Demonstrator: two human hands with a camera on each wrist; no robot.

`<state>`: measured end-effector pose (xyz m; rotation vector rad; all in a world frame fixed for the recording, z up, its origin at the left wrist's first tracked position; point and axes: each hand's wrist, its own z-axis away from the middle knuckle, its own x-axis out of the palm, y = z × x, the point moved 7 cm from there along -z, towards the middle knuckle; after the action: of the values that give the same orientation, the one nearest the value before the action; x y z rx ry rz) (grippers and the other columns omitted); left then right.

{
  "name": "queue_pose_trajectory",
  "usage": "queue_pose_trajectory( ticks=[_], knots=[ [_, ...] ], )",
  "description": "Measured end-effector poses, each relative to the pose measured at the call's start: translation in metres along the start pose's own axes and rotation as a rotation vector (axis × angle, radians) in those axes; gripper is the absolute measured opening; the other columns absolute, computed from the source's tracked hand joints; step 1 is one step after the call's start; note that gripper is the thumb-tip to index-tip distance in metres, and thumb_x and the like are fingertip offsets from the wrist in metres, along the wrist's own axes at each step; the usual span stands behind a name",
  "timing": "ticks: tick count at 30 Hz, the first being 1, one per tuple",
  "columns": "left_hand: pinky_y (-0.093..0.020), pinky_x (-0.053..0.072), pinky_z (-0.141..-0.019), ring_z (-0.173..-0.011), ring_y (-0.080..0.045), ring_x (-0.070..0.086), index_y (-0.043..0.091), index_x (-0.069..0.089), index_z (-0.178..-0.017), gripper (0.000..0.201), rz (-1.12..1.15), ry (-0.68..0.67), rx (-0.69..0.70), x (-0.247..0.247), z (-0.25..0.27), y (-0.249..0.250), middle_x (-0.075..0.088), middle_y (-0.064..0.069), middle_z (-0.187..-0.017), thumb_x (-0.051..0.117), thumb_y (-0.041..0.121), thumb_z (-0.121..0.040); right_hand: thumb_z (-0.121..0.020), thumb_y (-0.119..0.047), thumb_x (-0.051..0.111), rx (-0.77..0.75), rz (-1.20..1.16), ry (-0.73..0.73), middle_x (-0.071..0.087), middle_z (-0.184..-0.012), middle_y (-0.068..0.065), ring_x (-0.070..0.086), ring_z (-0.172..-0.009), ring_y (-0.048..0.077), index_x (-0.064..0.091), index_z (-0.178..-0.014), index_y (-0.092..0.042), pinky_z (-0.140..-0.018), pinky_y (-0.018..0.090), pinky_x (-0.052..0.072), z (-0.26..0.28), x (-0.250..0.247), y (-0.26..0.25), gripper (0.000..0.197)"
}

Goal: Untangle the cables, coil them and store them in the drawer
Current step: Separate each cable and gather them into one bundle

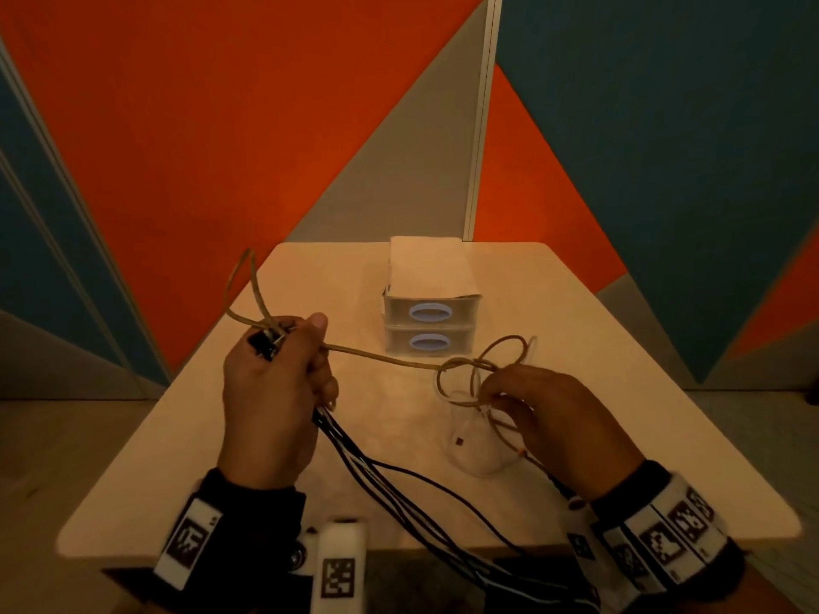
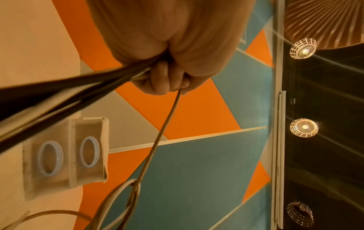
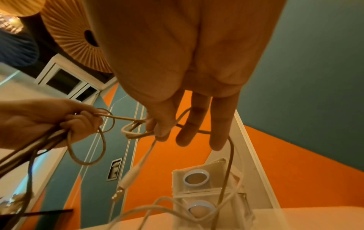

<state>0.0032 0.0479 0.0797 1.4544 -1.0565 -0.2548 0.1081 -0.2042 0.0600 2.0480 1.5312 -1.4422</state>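
Nearest me, a bundle of black cables [image 1: 399, 494] trails off the desk [image 1: 642, 392] edge from the left hand [image 1: 274, 392], whose fingers are clenched round it and one end of the tan cable [image 1: 381, 357]. That cable runs toward three o'clock to a knot [image 1: 465, 367], where the right hand [image 1: 554, 418] pinches a loop together with a white cable [image 1: 461, 440]. Pull the span taut now and I reckon the knot cinches tighter. Farther off, at twelve o'clock, the drawer unit [image 1: 427, 323] sits closed.

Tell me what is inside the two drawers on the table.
I cannot tell. Both drawers are shut, and their cloudy fronts show only the oval handles. No cable hangs out of either; the cables are in the hands.
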Motion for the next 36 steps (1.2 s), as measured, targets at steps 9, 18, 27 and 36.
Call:
queue_pose_trajectory(
  ticks=[9, 18, 27, 36],
  knots=[
    [-0.028, 0.031, -0.045, -0.045, -0.016, 0.031, 0.006, 0.052, -0.083, 0.020, -0.058, -0.130, -0.003, 0.028, 0.018, -0.015, 0.038, -0.002, -0.057, 0.063, 0.006, -0.100, -0.089, -0.031, 0.069, 0.084, -0.025, 0.095, 0.069, -0.109, -0.019, 0.065, -0.087, 0.002, 0.071, -0.109, -0.030, -0.074, 0.018, 0.054, -0.003, -0.014, -0.023, 0.020],
    [-0.027, 0.031, -0.046, -0.048, -0.018, 0.028, 0.008, 0.053, -0.083, 0.022, -0.033, -0.293, 0.027, 0.045, 0.025, -0.013, 0.034, -0.004, -0.059, 0.072, 0.010, -0.094, -0.095, -0.048, 0.052, 0.452, 0.370, -0.516, 0.057, -0.131, -0.011, 0.042, -0.128, 0.020, 0.061, -0.124, -0.041, -0.101, 0.043, 0.027, -0.010, 0.020, -0.025, 0.031],
    [-0.028, 0.036, -0.048, -0.046, -0.017, 0.036, 0.013, 0.057, -0.082, 0.021, -0.104, -0.328, 0.091, 0.045, 0.028, -0.013, 0.041, 0.001, -0.058, 0.073, 0.024, -0.088, -0.101, -0.030, 0.053, 0.386, 0.250, -0.333, 0.057, -0.135, 0.002, 0.053, -0.124, 0.023, 0.056, -0.133, -0.033, -0.098, 0.028, 0.039, -0.043, -0.009, -0.024, 0.033],
    [-0.032, 0.038, -0.051, -0.047, -0.020, 0.040, 0.007, 0.056, -0.085, 0.023, -0.188, -0.225, 0.138, 0.017, 0.017, -0.010, 0.045, -0.001, -0.056, 0.071, 0.022, -0.092, -0.093, -0.003, 0.062, 0.529, -0.248, -0.503, 0.075, -0.077, -0.001, 0.074, -0.074, 0.014, 0.076, -0.091, -0.013, -0.075, 0.030, 0.062, -0.039, 0.028, 0.018, 0.017]
  ],
)
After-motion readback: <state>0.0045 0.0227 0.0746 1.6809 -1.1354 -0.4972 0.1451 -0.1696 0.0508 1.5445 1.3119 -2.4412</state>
